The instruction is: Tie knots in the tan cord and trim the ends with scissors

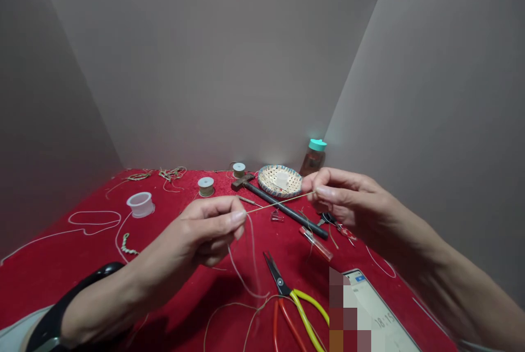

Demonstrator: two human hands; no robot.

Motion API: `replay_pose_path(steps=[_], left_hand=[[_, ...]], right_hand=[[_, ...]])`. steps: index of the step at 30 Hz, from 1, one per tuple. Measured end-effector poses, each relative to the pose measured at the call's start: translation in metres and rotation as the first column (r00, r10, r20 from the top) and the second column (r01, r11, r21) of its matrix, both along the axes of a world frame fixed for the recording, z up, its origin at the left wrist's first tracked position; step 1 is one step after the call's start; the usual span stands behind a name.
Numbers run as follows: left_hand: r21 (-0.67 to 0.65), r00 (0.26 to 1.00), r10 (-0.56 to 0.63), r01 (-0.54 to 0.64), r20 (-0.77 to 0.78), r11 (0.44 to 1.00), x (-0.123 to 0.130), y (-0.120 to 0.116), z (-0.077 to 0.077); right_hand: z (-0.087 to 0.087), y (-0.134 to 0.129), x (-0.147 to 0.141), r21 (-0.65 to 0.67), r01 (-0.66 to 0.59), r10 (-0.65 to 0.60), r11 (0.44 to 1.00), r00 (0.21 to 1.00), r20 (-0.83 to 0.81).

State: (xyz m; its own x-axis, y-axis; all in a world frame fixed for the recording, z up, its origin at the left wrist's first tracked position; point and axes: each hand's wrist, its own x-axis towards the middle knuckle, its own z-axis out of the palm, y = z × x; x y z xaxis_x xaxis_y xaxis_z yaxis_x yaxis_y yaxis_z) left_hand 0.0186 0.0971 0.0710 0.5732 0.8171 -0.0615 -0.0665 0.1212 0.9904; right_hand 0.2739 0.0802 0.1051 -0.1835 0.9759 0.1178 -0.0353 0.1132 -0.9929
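Head view, looking down over a desk point(49, 281) covered in red cloth. Left hand point(209, 230), toward the front middle of the desk, closed in a tight pinch on one end of a thin pale cord point(281, 203); black wristband point(77, 303) around the left wrist. Right hand point(344, 196), nearer the right edge, likewise closed in a pinch on the other end. Cord pulled straight between both hands, above the desk and not touching it. Loose strands point(246, 275) hanging from the left hand toward the cloth.

Under the cord, a hammer point(283, 210) with dark handle, lying diagonal. Near the left edge, a short piece of twisted cord point(128, 245), apparently already made. Along the back edge, tangled cord bundles point(172, 173), and near it two cord spools point(205, 186), with cord wound on them. Beside these, a woven bamboo dish point(280, 181).

Near the front edge, red-and-yellow-handled cutters point(283, 286) just below the hanging strands. At the front right corner, a phone point(373, 308), partly masked. Close beyond the right hand, a grey side wall point(430, 122), limiting outward movement on that side. Above the desk, between both hands and the back wall, wide room for moving.
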Motion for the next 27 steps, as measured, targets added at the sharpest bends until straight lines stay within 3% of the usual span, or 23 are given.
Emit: replay_pose_path(steps=[7, 12, 14, 17, 20, 22, 24, 27], left_hand=[[0.027, 0.981, 0.042, -0.037, -0.187, 0.999, -0.007, 0.021, -0.010], [0.200, 0.921, 0.073, 0.005, -0.382, 0.980, 0.007, 0.053, -0.014], [0.313, 0.885, 0.103, 0.050, -0.454, 0.949, 0.025, 0.069, -0.007], [0.473, 0.837, 0.177, 0.108, -0.518, 0.874, 0.068, 0.100, 0.014], [0.654, 0.825, 0.301, 0.104, -0.477, 0.750, 0.120, 0.138, 0.042], [0.721, 0.826, 0.317, 0.147, -0.466, 0.677, 0.149, 0.163, 0.055], [0.734, 0.800, 0.307, 0.228, -0.516, 0.640, 0.167, 0.181, 0.057], [0.713, 0.744, 0.291, 0.336, -0.601, 0.615, 0.172, 0.192, 0.042]], right_hand=[[0.004, -0.012, 0.019, 0.001, 0.153, -0.146, 0.988, 0.946, -0.290], [0.008, -0.010, 0.039, 0.001, 0.258, -0.248, 0.966, 0.933, -0.260], [0.004, -0.004, 0.046, -0.003, 0.298, -0.292, 0.954, 0.931, -0.218], [-0.006, 0.008, 0.057, -0.007, 0.353, -0.349, 0.936, 0.921, -0.176], [-0.016, 0.022, 0.068, -0.022, 0.380, -0.379, 0.925, 0.914, -0.144], [-0.022, 0.028, 0.075, -0.027, 0.383, -0.384, 0.923, 0.916, -0.115], [-0.027, 0.031, 0.081, -0.025, 0.379, -0.380, 0.925, 0.922, -0.077], [-0.032, 0.031, 0.090, 0.000, 0.369, -0.369, 0.930, 0.929, -0.022]])
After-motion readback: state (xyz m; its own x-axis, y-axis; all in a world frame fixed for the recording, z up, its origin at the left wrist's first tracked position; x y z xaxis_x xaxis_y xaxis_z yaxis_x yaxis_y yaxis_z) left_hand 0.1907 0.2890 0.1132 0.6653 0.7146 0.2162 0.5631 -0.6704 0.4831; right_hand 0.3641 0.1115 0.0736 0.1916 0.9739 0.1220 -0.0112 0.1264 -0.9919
